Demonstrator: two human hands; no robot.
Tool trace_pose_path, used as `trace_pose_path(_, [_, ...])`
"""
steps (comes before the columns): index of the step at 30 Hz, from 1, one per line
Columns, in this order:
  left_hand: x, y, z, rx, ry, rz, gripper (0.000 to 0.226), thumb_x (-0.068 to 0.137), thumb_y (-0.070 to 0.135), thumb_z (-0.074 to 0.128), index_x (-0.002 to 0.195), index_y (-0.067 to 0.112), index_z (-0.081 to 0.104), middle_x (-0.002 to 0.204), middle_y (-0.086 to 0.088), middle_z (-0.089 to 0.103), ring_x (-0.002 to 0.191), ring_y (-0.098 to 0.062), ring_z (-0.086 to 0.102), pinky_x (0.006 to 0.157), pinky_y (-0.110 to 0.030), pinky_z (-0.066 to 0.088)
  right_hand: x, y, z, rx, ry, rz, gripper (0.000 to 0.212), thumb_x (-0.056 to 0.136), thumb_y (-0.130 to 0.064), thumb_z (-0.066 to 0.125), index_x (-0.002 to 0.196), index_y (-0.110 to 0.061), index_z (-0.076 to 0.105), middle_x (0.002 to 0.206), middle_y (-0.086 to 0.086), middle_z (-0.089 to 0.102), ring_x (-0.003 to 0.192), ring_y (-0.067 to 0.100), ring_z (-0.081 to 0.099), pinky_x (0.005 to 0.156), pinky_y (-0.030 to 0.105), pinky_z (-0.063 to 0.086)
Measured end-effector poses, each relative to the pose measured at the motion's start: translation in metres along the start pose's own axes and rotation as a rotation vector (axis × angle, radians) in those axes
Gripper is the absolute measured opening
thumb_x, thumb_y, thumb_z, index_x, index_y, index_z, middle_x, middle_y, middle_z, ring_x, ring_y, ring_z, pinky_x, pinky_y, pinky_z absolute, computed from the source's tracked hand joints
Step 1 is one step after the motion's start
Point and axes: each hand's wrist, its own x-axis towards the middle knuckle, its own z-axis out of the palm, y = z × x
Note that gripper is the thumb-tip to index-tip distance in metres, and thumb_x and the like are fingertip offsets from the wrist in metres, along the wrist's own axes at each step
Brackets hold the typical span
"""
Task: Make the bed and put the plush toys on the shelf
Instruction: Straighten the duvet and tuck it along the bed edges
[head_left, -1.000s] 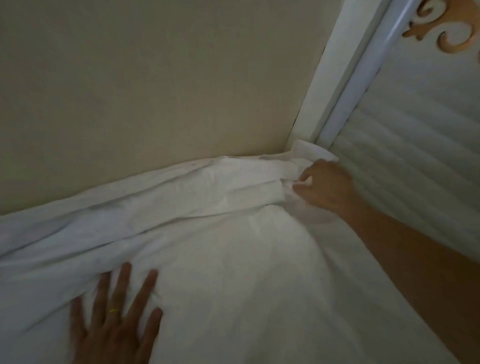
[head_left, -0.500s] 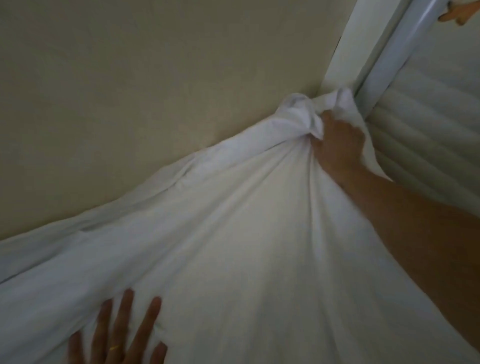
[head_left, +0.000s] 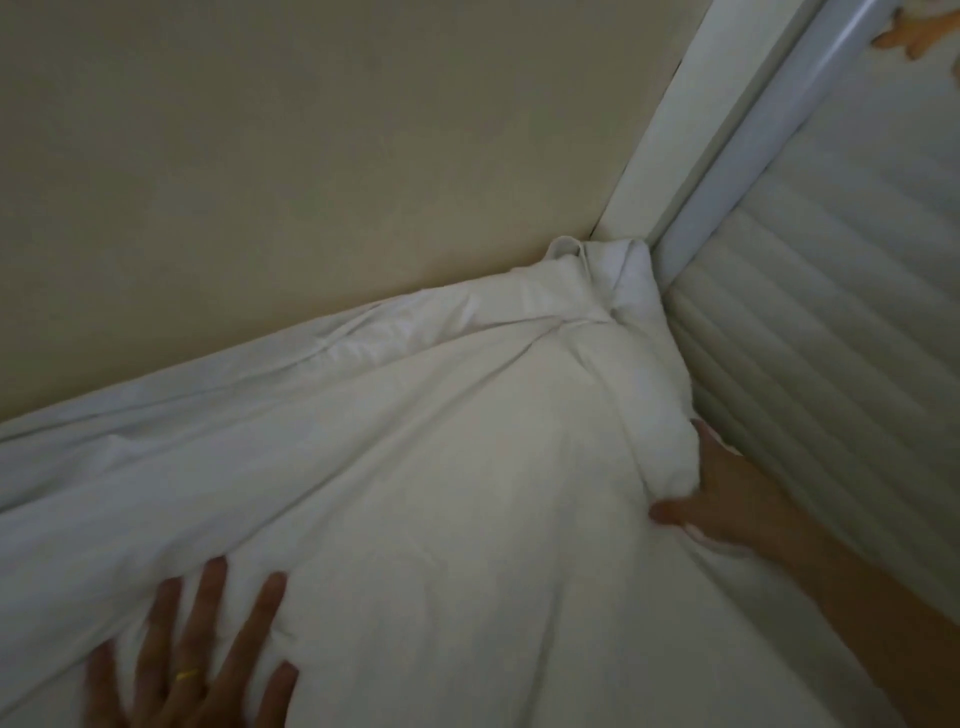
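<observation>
A white duvet (head_left: 415, 467) covers the bed up to the far corner, where its bunched corner (head_left: 618, 275) stands against the wall and headboard. My left hand (head_left: 187, 660) lies flat on the duvet at the bottom left, fingers spread, a gold ring on one finger. My right hand (head_left: 727, 499) is at the duvet's right edge beside the headboard, thumb pressed into the fabric and fingers tucked behind a fold. No plush toys or shelf are in view.
A beige wall (head_left: 311, 156) runs along the bed's far side. A white padded headboard (head_left: 831, 338) with ribbed quilting and a white frame post (head_left: 701, 156) stands on the right, with a gold ornament (head_left: 914, 31) at the top right.
My right hand let the raised duvet corner drop into the corner and slid down along the headboard to the duvet's edge. The left hand stays flat on the duvet.
</observation>
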Motion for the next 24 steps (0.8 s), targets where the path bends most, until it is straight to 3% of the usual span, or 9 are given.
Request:
trace_pose_path(2, [-0.006, -0.002, 0.006, 0.085, 0.046, 0.041, 0.061, 0.094, 0.053, 0.030, 0.152, 0.039, 0.039, 0.154, -0.015, 0.050, 0.146, -0.040, 0.040, 0.112, -0.074, 0.028, 0.010, -0.002, -0.016, -0.141, 0.324, -0.161, 0.062, 0.084, -0.038, 0.075, 0.136, -0.017, 0.050, 0.111, 0.011, 0.068, 0.090, 0.023, 0.062, 0.080, 0.033, 0.049])
trace_pose_path(4, [-0.003, -0.004, 0.005, 0.025, 0.016, 0.027, 0.059, 0.097, 0.054, 0.029, 0.155, 0.043, 0.033, 0.157, -0.013, 0.047, 0.147, -0.041, 0.038, 0.114, -0.074, 0.026, 0.026, -0.010, -0.029, -0.327, 0.532, -0.250, 0.050, 0.089, -0.049, 0.065, 0.126, -0.018, 0.053, 0.091, 0.009, 0.068, 0.073, 0.024, 0.060, 0.068, 0.034, 0.050])
trace_pose_path(7, [-0.008, 0.000, 0.006, 0.009, 0.053, -0.013, 0.055, 0.100, 0.051, 0.028, 0.152, 0.039, 0.041, 0.162, -0.010, 0.040, 0.148, -0.040, 0.038, 0.112, -0.073, 0.029, 0.055, 0.009, -0.002, -0.174, 0.343, -0.061, 0.080, 0.077, -0.072, 0.065, 0.140, -0.026, 0.046, 0.117, 0.007, 0.066, 0.098, 0.028, 0.065, 0.080, 0.037, 0.049])
trace_pose_path(9, [-0.008, 0.001, 0.007, 0.056, 0.125, -0.022, 0.059, 0.092, 0.051, 0.035, 0.145, 0.031, 0.052, 0.158, -0.012, 0.045, 0.145, -0.039, 0.042, 0.114, -0.072, 0.025, 0.058, 0.029, 0.014, -0.104, 0.230, 0.089, 0.117, 0.053, -0.101, 0.050, 0.147, -0.032, 0.041, 0.142, 0.006, 0.055, 0.123, 0.030, 0.058, 0.100, 0.041, 0.046])
trace_pose_path(11, [-0.004, 0.006, -0.001, -0.019, 0.105, -0.056, 0.064, 0.087, 0.051, 0.039, 0.146, 0.031, 0.051, 0.162, -0.010, 0.040, 0.147, -0.038, 0.040, 0.121, -0.066, 0.015, 0.053, 0.050, 0.003, -0.040, 0.226, 0.186, 0.142, 0.036, -0.108, 0.045, 0.151, -0.025, 0.036, 0.148, 0.009, 0.050, 0.129, 0.033, 0.054, 0.104, 0.046, 0.045])
trace_pose_path(14, [-0.013, 0.010, -0.002, -0.083, 0.074, -0.047, 0.067, 0.088, 0.051, 0.038, 0.154, 0.034, 0.042, 0.167, -0.006, 0.032, 0.152, -0.034, 0.032, 0.125, -0.058, 0.006, 0.013, 0.073, -0.021, 0.173, 0.096, 0.223, 0.143, 0.034, -0.093, 0.072, 0.150, -0.016, 0.040, 0.146, 0.007, 0.051, 0.125, 0.031, 0.055, 0.099, 0.039, 0.045])
trace_pose_path(17, [-0.013, -0.010, 0.011, -0.063, 0.020, 0.051, 0.066, 0.098, 0.051, 0.031, 0.161, 0.032, 0.025, 0.165, -0.009, 0.035, 0.157, -0.036, 0.020, 0.122, -0.069, 0.014, -0.033, 0.076, -0.001, 0.065, -0.042, 0.051, 0.119, 0.054, -0.060, 0.091, 0.152, -0.021, 0.037, 0.146, -0.001, 0.046, 0.135, 0.022, 0.047, 0.105, 0.032, 0.038])
trace_pose_path(21, [-0.016, -0.013, -0.003, 0.070, -0.237, 0.003, 0.075, 0.097, 0.068, 0.019, 0.152, 0.027, 0.048, 0.167, -0.006, 0.030, 0.156, -0.036, 0.020, 0.119, -0.068, 0.020, -0.035, 0.073, 0.021, -0.077, 0.279, -0.125, 0.057, 0.092, -0.029, 0.063, 0.139, 0.001, 0.051, 0.137, 0.022, 0.057, 0.124, 0.034, 0.058, 0.100, 0.035, 0.042])
trace_pose_path(24, [0.025, 0.055, -0.067, -0.026, -0.173, -0.210, 0.098, 0.082, 0.083, 0.002, 0.133, 0.030, 0.066, 0.147, -0.009, 0.056, 0.136, -0.035, 0.050, 0.115, -0.061, 0.030, -0.049, 0.074, -0.006, -0.440, 0.721, -0.181, 0.027, 0.086, -0.003, 0.061, 0.113, -0.003, 0.062, 0.099, 0.024, 0.069, 0.089, 0.040, 0.070, 0.074, 0.044, 0.055])
